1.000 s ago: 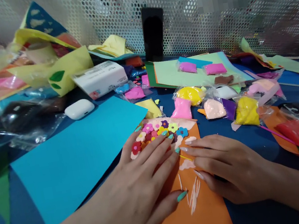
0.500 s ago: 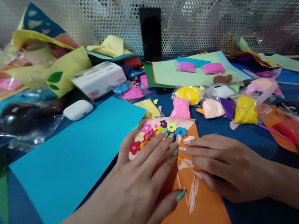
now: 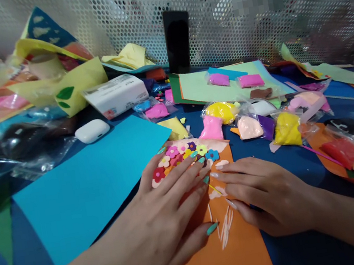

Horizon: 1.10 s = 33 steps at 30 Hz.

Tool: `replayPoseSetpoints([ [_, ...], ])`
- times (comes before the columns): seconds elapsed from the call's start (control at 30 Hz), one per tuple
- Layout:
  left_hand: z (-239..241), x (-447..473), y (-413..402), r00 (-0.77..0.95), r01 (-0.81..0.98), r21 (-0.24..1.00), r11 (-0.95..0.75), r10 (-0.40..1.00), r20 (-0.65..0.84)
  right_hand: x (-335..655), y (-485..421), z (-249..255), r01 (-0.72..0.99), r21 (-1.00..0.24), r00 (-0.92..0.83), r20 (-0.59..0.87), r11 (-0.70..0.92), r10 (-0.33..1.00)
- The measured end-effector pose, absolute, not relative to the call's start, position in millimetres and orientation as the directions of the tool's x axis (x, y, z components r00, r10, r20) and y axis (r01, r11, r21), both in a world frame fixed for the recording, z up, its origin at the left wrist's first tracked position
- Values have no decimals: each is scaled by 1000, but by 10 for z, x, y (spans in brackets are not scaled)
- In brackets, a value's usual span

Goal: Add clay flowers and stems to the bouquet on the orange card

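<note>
My left hand (image 3: 164, 218) lies flat with its fingers spread on an orange paper sheet (image 3: 218, 256). Its fingertips reach a cluster of small coloured clay flowers (image 3: 184, 155) stuck on the sheet's upper part. My right hand (image 3: 269, 196) rests palm down on the sheet's right side, fingers stretched toward the left hand. Between the two hands lie thin white clay strands (image 3: 225, 228) and a small white clay patch (image 3: 219, 192). A thin yellow stick (image 3: 214, 188) lies between the fingertips. Neither hand holds anything.
A large cyan sheet (image 3: 84, 188) lies to the left. Several bagged clay lumps, pink (image 3: 212, 129), yellow (image 3: 287, 130) and peach (image 3: 251, 128), sit behind. A white earbud case (image 3: 91, 131), a white box (image 3: 116, 95), an upright black phone (image 3: 178, 42) and loose papers crowd the back by a perforated metal screen.
Both hands stay flat in place; the view has drifted slightly, so everything sits a little lower-left in the frame.
</note>
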<state>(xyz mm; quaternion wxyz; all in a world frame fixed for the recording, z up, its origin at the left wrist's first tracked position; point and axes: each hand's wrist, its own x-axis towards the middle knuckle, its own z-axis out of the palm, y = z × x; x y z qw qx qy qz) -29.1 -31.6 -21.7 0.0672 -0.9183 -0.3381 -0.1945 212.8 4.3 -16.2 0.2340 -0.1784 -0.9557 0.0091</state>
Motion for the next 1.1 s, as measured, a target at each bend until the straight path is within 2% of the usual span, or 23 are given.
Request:
replayPoseSetpoints([
  [0.27, -247, -306, -316, 701, 644, 20, -764, 601, 384, 2109, 49, -146, 350, -139, -835, 402, 926, 376],
  [0.53, -262, -316, -325, 705, 658, -7, -753, 613, 358, 2145, 39, -168, 333, -110, -842, 412, 936, 348],
  [0.77, -247, -327, -336, 699, 666, 50, -744, 646, 306, 2158, 37, -172, 324, -101, -845, 415, 940, 336],
  [1.1, -268, -328, -342, 693, 676, 55, -735, 659, 292, 2164, 38, -179, 328, -92, -847, 412, 940, 336],
])
